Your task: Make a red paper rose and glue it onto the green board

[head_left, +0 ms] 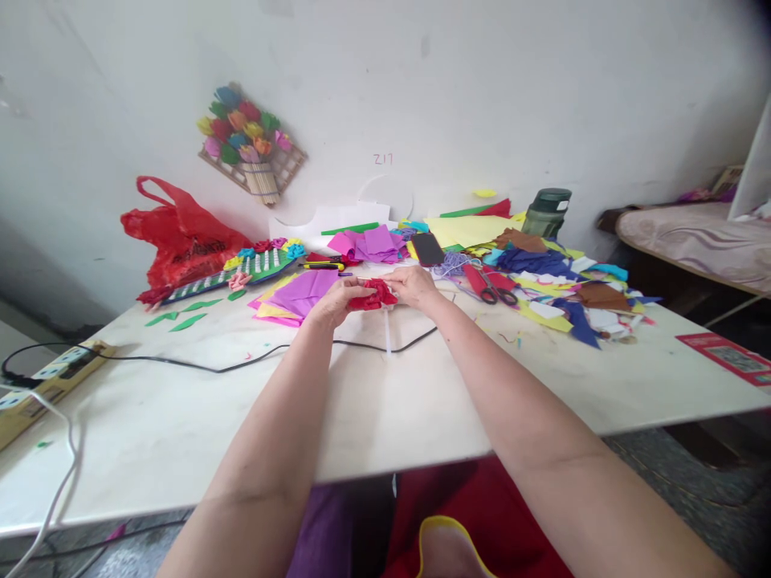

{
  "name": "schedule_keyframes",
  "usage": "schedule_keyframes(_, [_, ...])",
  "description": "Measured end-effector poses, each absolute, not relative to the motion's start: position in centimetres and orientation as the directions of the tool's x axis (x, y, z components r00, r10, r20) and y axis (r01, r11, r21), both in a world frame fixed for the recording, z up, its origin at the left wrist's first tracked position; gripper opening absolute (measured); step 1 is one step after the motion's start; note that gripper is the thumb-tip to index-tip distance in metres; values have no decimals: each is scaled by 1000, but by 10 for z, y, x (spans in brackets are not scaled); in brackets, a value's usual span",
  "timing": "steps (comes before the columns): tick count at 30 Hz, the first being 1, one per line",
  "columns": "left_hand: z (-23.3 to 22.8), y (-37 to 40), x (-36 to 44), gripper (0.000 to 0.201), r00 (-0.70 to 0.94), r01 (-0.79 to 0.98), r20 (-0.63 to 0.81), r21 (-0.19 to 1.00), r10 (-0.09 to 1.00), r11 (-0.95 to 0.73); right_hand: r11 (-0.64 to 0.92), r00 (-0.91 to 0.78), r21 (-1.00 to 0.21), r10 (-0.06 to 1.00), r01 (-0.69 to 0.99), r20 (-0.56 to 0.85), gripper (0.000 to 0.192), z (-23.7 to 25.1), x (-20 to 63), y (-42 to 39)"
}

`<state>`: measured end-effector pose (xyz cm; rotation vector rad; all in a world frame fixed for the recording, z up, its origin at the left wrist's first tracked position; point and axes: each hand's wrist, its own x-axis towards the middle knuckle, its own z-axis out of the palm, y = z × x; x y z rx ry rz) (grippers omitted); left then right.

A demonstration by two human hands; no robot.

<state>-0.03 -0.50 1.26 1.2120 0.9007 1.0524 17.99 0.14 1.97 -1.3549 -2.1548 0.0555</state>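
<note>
Between my two hands, above the middle of the white table, is a crumpled red paper flower (374, 295). My left hand (338, 300) closes its fingers on the flower's left side. From the right, my right hand (412, 286) pinches at the flower's upper edge; its fingertips are partly hidden. A thin white strip (387, 333) hangs down below the flower toward the tabletop. Just left of my left hand lie purple paper sheets (304, 295) over pink and yellow ones. A yellow-and-black utility knife (324, 266) rests behind them.
Dark-handled scissors (497, 294), a phone (427, 250) and heaps of paper scraps (560, 281) lie at the right. A green bottle (547, 213) stands behind. At the left are a red plastic bag (181, 237), a power strip (51, 381) and a black cable (222, 369) crossing the table.
</note>
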Motion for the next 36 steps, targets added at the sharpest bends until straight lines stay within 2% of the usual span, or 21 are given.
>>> schedule_keyframes(5, [13,-3,5,23,191,-100,6,995,982,13,474,-301,-312,831,823,468,31,18,179,2])
schedule_keyframes(15, [15,-5,12,19,120,-102,52,994,991,-40,429,-252,-315,845,847,471,30,17,176,1])
schedule_keyframes(23, [13,-4,13,26,79,-113,120,987,990,-110,429,-254,-278,831,860,495,32,15,175,2])
schedule_keyframes(36, [8,-1,10,31,105,-150,218,968,970,-201,425,-233,-281,819,861,524,29,15,175,4])
